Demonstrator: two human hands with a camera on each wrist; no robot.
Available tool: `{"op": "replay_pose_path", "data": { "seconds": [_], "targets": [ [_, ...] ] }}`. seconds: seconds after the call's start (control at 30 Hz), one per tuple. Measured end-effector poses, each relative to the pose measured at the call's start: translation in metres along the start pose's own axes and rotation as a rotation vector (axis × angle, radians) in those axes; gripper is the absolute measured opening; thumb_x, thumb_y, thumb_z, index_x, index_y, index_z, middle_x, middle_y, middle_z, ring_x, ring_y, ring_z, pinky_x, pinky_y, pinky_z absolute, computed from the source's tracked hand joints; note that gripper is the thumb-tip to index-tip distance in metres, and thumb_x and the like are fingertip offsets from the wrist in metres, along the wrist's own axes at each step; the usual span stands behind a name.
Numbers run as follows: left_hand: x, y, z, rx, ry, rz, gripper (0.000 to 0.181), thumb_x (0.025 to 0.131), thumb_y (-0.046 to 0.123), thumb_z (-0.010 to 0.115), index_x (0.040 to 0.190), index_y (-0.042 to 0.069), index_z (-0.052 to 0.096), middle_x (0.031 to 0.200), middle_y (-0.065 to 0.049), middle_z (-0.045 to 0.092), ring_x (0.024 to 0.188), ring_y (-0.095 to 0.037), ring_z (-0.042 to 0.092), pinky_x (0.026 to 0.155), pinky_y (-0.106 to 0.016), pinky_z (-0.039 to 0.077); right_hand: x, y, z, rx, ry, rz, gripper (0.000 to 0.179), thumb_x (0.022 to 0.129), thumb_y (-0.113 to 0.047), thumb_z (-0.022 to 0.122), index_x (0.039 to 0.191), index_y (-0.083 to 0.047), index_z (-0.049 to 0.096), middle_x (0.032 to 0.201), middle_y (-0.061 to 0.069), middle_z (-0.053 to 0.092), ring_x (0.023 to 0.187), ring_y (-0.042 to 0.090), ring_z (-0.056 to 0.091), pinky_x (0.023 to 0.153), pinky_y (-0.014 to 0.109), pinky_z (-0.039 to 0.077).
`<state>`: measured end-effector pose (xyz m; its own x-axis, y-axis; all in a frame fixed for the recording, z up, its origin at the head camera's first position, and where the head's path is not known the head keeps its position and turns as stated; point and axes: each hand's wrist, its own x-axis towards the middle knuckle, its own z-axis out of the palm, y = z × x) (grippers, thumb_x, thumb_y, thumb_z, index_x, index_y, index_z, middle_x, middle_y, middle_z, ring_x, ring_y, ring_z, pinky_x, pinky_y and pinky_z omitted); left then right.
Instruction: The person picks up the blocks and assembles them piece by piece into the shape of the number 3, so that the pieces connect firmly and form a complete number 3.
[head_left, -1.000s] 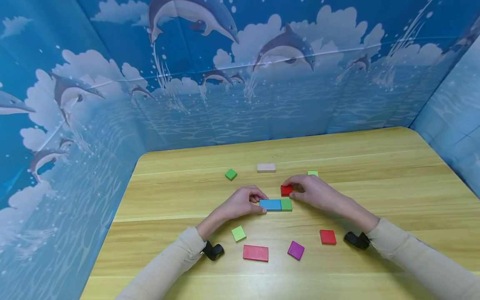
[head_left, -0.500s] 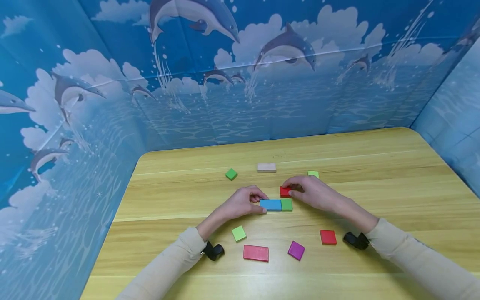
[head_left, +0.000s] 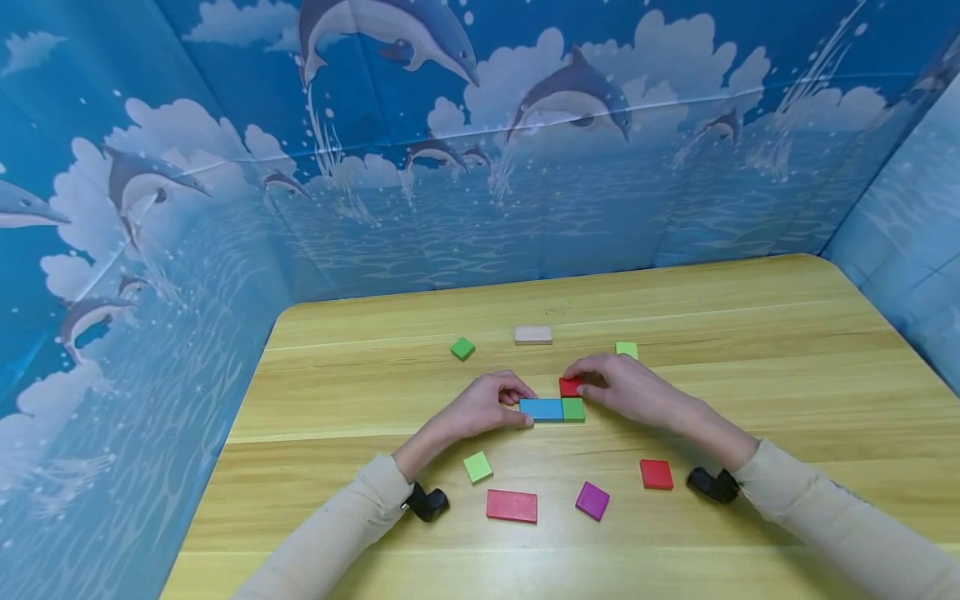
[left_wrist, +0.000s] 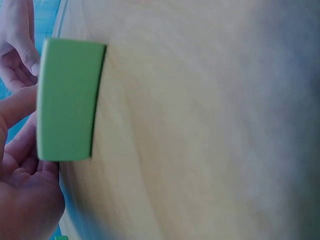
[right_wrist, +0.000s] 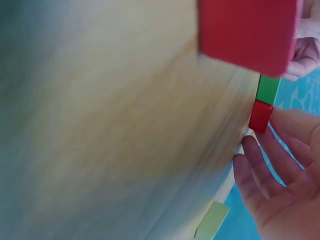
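Note:
A blue rectangular block (head_left: 542, 410) lies flat on the table, its right end against a green square block (head_left: 573, 409). My left hand (head_left: 483, 405) pinches the blue block's left end between thumb and fingers. Behind the green block is a red block (head_left: 569, 387), which my right hand (head_left: 626, 386) pinches from its right side. In the right wrist view the red block (right_wrist: 261, 116) sits right at the green block (right_wrist: 268, 90), with my right hand's fingers (right_wrist: 265, 170) beside it. A light green block (left_wrist: 72, 100) fills the near part of the left wrist view.
On the wooden table (head_left: 360, 367) lie a green block (head_left: 462, 348), a pale pinkish block (head_left: 533, 335) and a light green block (head_left: 626, 348) farther back. Nearer are a light green block (head_left: 477, 467), a long red block (head_left: 512, 506), a purple block (head_left: 592, 501) and a red square (head_left: 656, 474).
My right hand has slid the red block slightly toward me and left, up to the green block's back edge. The left hand has stayed on the blue block.

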<state>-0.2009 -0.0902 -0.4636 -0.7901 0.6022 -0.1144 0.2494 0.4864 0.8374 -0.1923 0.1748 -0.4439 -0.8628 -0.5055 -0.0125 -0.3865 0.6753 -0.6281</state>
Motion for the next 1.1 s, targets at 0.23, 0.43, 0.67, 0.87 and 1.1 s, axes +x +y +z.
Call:
{"op": "replay_pose_path", "data": {
  "seconds": [0.23,0.43,0.67,0.87,1.1],
  "targets": [
    [0.000,0.001,0.000,-0.005,0.001,-0.001,0.027,0.082,0.013,0.081,0.108,0.012,0.072,0.095,0.002,0.058,0.088,-0.013,0.051,0.077,-0.023,0.045,-0.001,-0.001,0.000,-0.008,-0.004,-0.010,0.026,0.092,-0.010,0.068,0.117,-0.016,0.071,0.113,-0.003,0.067,0.103,0.017,0.060,0.088,0.041,0.050],
    [-0.001,0.001,0.000,-0.004,0.000,0.009,0.027,0.082,0.012,0.081,0.109,0.011,0.072,0.096,0.002,0.058,0.088,-0.013,0.051,0.078,-0.023,0.045,-0.001,-0.001,0.000,-0.007,-0.013,-0.011,0.026,0.093,-0.011,0.067,0.119,-0.016,0.070,0.116,-0.003,0.066,0.106,0.018,0.060,0.089,0.042,0.050],
    [0.000,-0.002,0.001,-0.013,0.001,0.018,0.027,0.082,0.013,0.081,0.108,0.011,0.072,0.096,0.002,0.058,0.088,-0.013,0.051,0.078,-0.023,0.044,-0.006,-0.005,-0.003,0.005,0.001,0.005,0.028,0.094,-0.012,0.067,0.121,-0.013,0.069,0.119,0.001,0.066,0.112,0.024,0.059,0.093,0.047,0.048],
    [-0.001,-0.002,0.001,-0.022,0.001,0.021,0.027,0.082,0.013,0.081,0.108,0.011,0.072,0.096,0.001,0.058,0.089,-0.013,0.051,0.079,-0.024,0.044,-0.020,-0.007,-0.007,0.027,0.035,0.031,0.031,0.094,-0.013,0.067,0.125,-0.013,0.066,0.122,0.002,0.065,0.114,0.026,0.059,0.093,0.048,0.048],
    [-0.002,-0.001,0.001,-0.026,0.004,0.019,0.028,0.082,0.012,0.081,0.108,0.011,0.072,0.097,0.002,0.058,0.089,-0.014,0.051,0.078,-0.024,0.044,-0.039,-0.009,-0.009,0.022,0.043,0.039,0.032,0.094,-0.014,0.068,0.126,-0.014,0.066,0.122,0.002,0.064,0.111,0.026,0.060,0.090,0.047,0.050]
  ]
}}
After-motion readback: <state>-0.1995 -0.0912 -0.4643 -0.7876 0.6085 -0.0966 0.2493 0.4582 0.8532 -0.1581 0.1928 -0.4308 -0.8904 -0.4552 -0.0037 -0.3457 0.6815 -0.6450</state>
